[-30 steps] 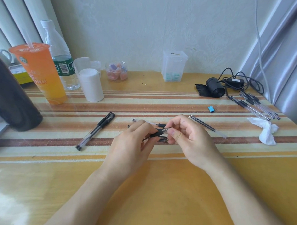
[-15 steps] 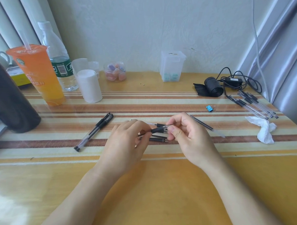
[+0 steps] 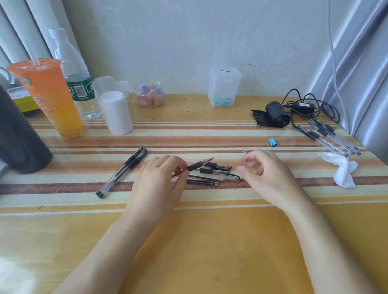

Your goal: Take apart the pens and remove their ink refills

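Left hand pinching black pen, tip up-right; right hand loosely spread, holding nothing

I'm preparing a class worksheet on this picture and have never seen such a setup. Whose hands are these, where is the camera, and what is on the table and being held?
There is no machine: a person works bare-handed, filmed by a camera worn on their head, looking down. The left hand holds a pen in its fingers. The right hand is open and holds nothing. On the striped table between them lie pen parts and ink refills. Two whole pens lie to the left, more pens far right, beside a crumpled tissue.
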